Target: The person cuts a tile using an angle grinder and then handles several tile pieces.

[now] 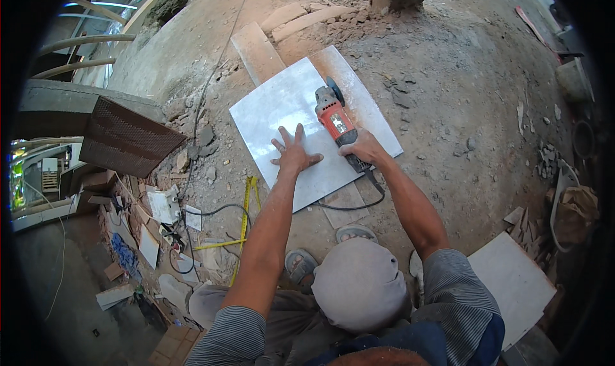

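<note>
A pale grey, glossy square tile [256, 113] lies on the dusty ground in front of me, with reddish-white dust over its right part. My left hand [295, 153] is pressed flat on the tile, fingers spread. My right hand [366, 147] grips the rear of a red and black angle grinder [335, 119]. The grinder's dark disc [336, 91] stands on edge near the tile's far side, along the border of the dusty part. Whether it touches the tile I cannot tell. A black cord [359, 207] loops from the grinder's rear toward me.
Boards [256, 49] stick out beneath the tile. A yellow folding rule [245, 215] lies left of my arm, near a white socket box [164, 204] and rubble. A perforated brown panel [131, 136] leans at left. Another tile [512, 282] lies at lower right. My sandalled feet [300, 263] are close by.
</note>
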Tool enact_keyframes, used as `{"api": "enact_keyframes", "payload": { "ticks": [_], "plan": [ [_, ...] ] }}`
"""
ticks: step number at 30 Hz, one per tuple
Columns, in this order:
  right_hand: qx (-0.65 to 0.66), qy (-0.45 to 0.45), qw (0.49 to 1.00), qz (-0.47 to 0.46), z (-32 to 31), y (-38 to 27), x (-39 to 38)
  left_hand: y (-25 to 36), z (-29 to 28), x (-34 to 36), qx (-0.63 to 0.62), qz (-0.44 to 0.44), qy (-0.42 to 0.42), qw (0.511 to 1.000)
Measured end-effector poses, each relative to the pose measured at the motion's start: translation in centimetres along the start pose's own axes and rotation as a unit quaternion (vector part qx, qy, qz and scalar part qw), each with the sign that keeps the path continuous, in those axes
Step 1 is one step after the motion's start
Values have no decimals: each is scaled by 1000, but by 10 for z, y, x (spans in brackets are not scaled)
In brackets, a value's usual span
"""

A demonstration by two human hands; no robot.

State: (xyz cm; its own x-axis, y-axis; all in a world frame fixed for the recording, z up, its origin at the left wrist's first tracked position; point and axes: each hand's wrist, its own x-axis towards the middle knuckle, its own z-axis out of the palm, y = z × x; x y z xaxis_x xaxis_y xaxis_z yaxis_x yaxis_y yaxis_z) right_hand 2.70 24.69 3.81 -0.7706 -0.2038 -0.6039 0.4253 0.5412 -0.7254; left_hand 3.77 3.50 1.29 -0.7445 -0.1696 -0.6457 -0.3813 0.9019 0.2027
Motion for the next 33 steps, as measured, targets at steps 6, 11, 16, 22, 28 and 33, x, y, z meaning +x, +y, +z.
{"api": "enact_keyframes", "payload": {
  "ticks": [6,11,16,22,28,33],
  "plan": [
    [-3,42,997,-69,12,45,-29,0,0,2,-8,6,5,1000],
    [-13,48,996,-78,15,56,-36,-6,4,6,7,16,16,1000],
    [12,36,998,-49,10,39,-19,-2,4,5,4,13,14,1000],
    [12,31,999,-28,4,19,-14,1,1,1,2,4,3,1000],
    [7,36,998,-51,11,45,-36,-1,1,3,7,1,4,1000],
    [2,40,997,-62,15,58,-55,-2,-1,3,4,2,4,1000]
  ]
}}
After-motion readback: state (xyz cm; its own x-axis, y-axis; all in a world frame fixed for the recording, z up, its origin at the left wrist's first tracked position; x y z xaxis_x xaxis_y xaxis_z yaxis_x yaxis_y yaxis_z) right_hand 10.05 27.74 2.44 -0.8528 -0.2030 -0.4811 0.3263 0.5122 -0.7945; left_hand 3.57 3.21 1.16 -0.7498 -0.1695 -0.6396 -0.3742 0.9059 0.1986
